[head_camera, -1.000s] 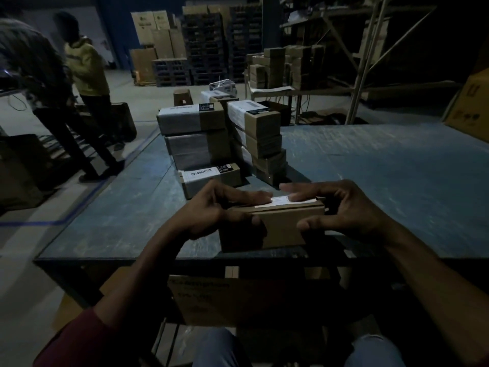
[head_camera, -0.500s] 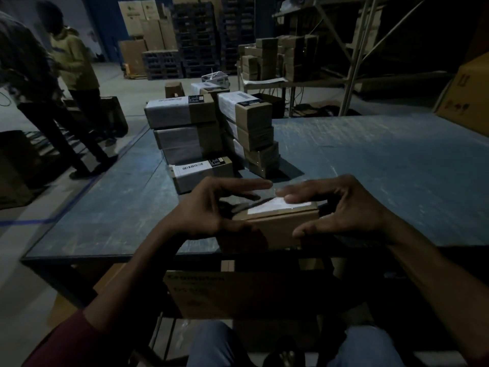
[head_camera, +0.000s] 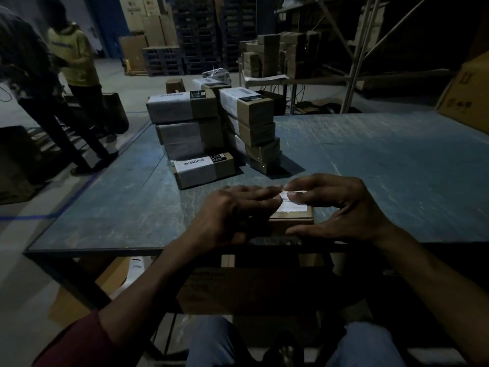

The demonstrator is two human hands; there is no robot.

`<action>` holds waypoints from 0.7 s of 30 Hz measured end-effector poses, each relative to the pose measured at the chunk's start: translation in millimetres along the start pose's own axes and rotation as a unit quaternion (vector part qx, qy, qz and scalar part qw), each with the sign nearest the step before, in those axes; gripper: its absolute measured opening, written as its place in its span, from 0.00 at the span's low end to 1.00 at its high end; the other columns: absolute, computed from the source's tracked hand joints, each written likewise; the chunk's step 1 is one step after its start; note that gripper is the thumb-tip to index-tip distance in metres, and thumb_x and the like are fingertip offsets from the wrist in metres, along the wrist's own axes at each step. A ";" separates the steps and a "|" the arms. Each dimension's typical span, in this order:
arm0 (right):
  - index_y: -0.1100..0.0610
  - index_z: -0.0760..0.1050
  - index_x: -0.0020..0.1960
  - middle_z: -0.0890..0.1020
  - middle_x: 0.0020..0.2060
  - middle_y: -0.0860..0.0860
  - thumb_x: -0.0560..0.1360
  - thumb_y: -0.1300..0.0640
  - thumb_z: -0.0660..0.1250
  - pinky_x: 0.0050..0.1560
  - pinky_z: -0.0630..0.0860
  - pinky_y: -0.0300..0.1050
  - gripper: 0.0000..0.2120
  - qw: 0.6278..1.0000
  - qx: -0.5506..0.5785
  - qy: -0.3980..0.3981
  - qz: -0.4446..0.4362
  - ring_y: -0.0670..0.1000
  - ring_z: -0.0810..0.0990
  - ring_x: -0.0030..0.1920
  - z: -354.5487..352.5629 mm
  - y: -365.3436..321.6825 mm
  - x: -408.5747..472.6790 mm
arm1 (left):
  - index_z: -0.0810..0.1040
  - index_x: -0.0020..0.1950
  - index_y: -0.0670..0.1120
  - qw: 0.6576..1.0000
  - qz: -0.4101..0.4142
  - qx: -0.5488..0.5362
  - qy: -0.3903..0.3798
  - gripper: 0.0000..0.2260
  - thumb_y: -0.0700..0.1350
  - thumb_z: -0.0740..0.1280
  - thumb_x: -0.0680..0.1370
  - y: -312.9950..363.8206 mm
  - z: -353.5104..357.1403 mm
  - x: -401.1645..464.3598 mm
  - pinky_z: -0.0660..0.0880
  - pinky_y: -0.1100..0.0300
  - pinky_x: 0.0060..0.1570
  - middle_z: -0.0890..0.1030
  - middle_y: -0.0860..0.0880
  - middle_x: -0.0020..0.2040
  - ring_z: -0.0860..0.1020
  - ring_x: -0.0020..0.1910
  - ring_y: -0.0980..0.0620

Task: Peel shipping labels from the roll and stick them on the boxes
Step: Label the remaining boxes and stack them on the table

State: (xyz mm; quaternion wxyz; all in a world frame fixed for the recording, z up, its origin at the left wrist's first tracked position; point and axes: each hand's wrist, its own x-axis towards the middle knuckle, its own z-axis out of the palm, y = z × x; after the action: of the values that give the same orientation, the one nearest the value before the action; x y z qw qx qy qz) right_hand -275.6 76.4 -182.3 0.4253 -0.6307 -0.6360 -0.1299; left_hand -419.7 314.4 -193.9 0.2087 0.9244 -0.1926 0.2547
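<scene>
A small brown cardboard box [head_camera: 291, 221] sits near the front edge of the blue-grey table [head_camera: 383, 168]. A white shipping label [head_camera: 295, 207] lies on its top. My left hand [head_camera: 232, 213] lies flat over the box's left part, its straight fingers reaching onto the label. My right hand [head_camera: 336, 207] arches over the box's right end, with fingertips on the label's far edge and the thumb along the near face. The two hands' fingertips almost meet. No label roll is in view.
Two stacks of labelled boxes [head_camera: 211, 128] stand mid-table, with a single labelled box [head_camera: 203, 169] in front of them. Two people [head_camera: 74, 64] stand on the floor at left. A large carton [head_camera: 468, 96] sits at far right. More cartons [head_camera: 251, 287] lie under the table.
My left hand has slid right across the box top onto the label, covering the left part. My right fingers have drawn in over the label's far edge. The box stays put.
</scene>
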 end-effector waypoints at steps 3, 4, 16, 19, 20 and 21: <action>0.65 0.85 0.53 0.84 0.59 0.58 0.60 0.60 0.88 0.55 0.84 0.56 0.24 0.998 -0.006 0.055 -0.021 0.53 0.85 0.60 4.8 2.5 -6.5 | 0.79 0.71 0.49 0.996 0.049 0.044 0.059 0.21 0.48 0.74 0.78 -1.9 5.9 -5.7 0.78 0.39 0.60 0.77 0.49 0.74 0.76 0.73 0.48; 0.66 0.85 0.51 0.84 0.59 0.59 0.59 0.63 0.88 0.55 0.84 0.58 0.23 0.997 0.019 0.071 -0.013 0.56 0.85 0.60 5.9 3.1 -7.7 | 0.79 0.72 0.50 0.993 0.065 0.065 0.079 0.20 0.49 0.73 0.80 -1.6 7.1 -6.2 0.77 0.41 0.61 0.77 0.48 0.74 0.76 0.73 0.47; 0.61 0.78 0.70 0.81 0.68 0.53 0.66 0.61 0.85 0.64 0.80 0.55 0.34 0.999 -0.038 0.012 0.035 0.50 0.80 0.68 12.6 2.6 6.7 | 0.75 0.72 0.51 0.977 0.094 0.136 0.138 0.22 0.48 0.74 0.80 -16.2 18.4 -10.7 0.76 0.44 0.58 0.77 0.44 0.74 0.78 0.69 0.43; 0.61 0.75 0.72 0.81 0.67 0.50 0.67 0.62 0.84 0.68 0.78 0.55 0.36 0.997 -0.068 0.029 0.020 0.47 0.81 0.67 19.5 -0.2 -1.8 | 0.74 0.76 0.48 0.990 -0.030 0.012 0.140 0.33 0.54 0.80 0.74 -11.6 2.5 -13.3 0.77 0.43 0.62 0.77 0.48 0.74 0.78 0.69 0.49; 0.63 0.75 0.71 0.81 0.67 0.51 0.68 0.63 0.84 0.71 0.75 0.55 0.35 0.996 -0.080 0.038 0.006 0.47 0.80 0.68 20.7 0.2 -5.0 | 0.75 0.76 0.50 0.982 -0.102 -0.043 0.153 0.35 0.58 0.80 0.72 -12.5 -2.3 -12.5 0.78 0.44 0.63 0.78 0.51 0.73 0.78 0.69 0.52; 0.64 0.75 0.71 0.81 0.68 0.52 0.68 0.64 0.83 0.75 0.71 0.56 0.34 0.995 -0.087 0.039 -0.007 0.48 0.79 0.69 21.2 0.8 -7.4 | 0.75 0.75 0.54 0.963 -0.182 -0.112 0.161 0.36 0.61 0.80 0.69 -14.3 -6.4 -11.4 0.80 0.45 0.64 0.79 0.53 0.72 0.79 0.68 0.54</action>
State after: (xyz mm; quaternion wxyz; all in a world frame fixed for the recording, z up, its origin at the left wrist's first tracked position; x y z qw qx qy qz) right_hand -284.0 86.3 -200.6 0.3923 -0.6550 -0.6099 -0.2124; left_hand -424.7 332.4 -199.3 0.3819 0.8612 -0.0122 0.3351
